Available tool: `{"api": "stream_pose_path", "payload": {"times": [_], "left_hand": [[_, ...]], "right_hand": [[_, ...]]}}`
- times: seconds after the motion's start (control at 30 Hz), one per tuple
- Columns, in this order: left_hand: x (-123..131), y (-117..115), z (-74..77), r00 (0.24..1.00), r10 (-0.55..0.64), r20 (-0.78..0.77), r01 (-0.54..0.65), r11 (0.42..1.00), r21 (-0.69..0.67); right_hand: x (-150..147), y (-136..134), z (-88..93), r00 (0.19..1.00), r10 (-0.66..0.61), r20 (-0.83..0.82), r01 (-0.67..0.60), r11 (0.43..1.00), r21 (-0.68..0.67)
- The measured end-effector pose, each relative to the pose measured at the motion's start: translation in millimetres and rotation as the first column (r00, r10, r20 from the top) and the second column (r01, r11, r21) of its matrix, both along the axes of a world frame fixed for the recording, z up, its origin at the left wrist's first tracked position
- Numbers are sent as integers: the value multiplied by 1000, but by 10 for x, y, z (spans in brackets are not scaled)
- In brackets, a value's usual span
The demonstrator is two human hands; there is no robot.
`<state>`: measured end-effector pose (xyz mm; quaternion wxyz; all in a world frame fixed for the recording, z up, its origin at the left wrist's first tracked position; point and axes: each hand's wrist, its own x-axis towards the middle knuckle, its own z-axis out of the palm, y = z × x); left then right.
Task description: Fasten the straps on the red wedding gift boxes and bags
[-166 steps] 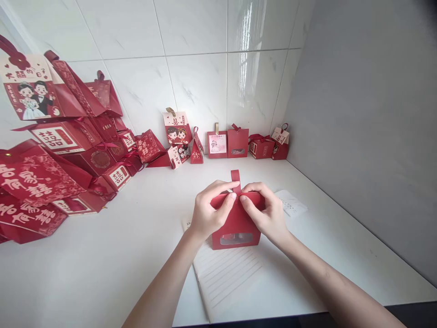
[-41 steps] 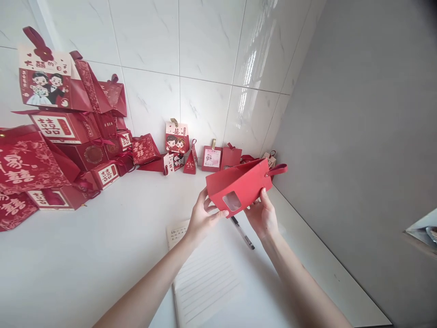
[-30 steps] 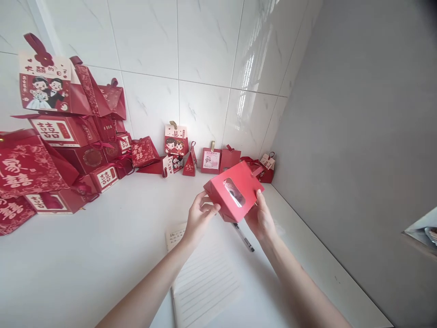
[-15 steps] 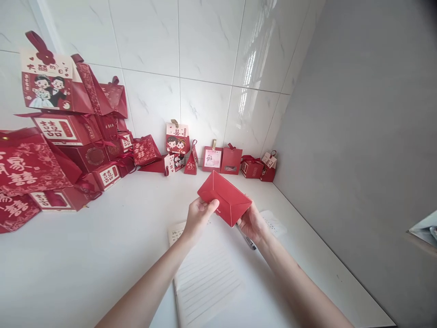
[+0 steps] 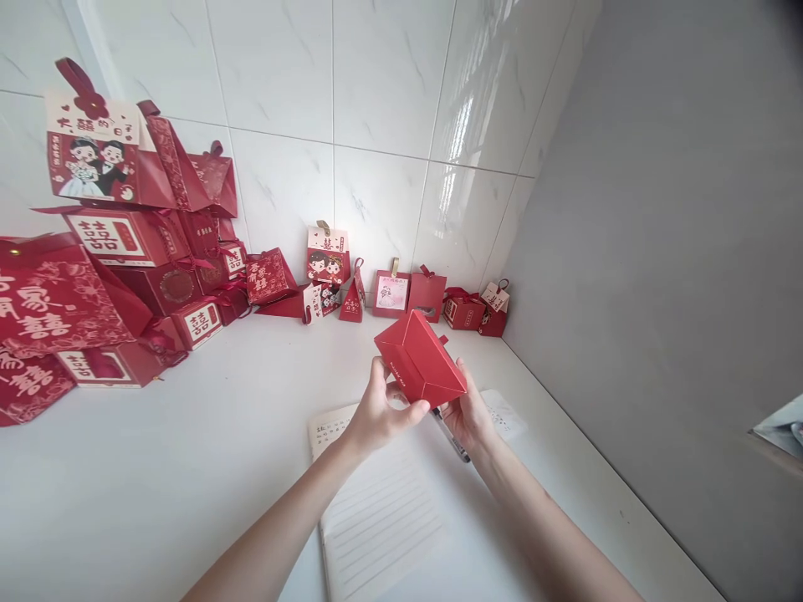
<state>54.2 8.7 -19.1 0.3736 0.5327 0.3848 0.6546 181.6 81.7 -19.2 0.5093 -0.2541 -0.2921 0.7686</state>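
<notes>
Both hands hold a small red gift box [image 5: 417,359] tilted above the table, its folded bottom panels turned toward me. My left hand [image 5: 382,414] grips its near left edge, thumb along the lower edge and fingers behind. At the right end, my right hand [image 5: 467,411] is closed around the box's corner, with its fingers partly hidden underneath. A short red tab sticks out past the box's far side. Below the hands lies an open lined notebook [image 5: 382,518] with handwriting near its top. A pen [image 5: 457,441] lies beside the notebook, partly covered by my right hand.
Stacked red wedding gift boxes [image 5: 150,267] fill the left side. More small boxes [image 5: 392,293] stand in a row along the tiled wall [image 5: 382,84]. A paper with writing [image 5: 505,415] lies right of my right hand. A grey wall [image 5: 658,251] bounds the white table [image 5: 238,468].
The box has tilted further, showing more of its bottom and a tab on the far side. My left thumb has slid from the box's face down to its lower edge.
</notes>
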Motion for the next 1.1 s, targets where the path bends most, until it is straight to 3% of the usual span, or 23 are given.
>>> {"api": "stream_pose_path", "payload": {"times": [0.17, 0.4, 0.8, 1.1], "left_hand": [[-69, 2, 17, 997, -70, 42, 69, 997, 26], [-116, 67, -17, 997, 76, 25, -73, 992, -99], [-13, -26, 154, 989, 112, 96, -96, 982, -161], [-69, 12, 52, 993, 103, 61, -101, 994, -31]], "right_hand": [[36, 39, 52, 995, -97, -34, 100, 991, 93], [79, 23, 89, 970, -242, 26, 228, 939, 259], [91, -49, 108, 969, -245, 32, 209, 882, 423], [90, -108, 141, 958, -279, 72, 202, 827, 524]]}}
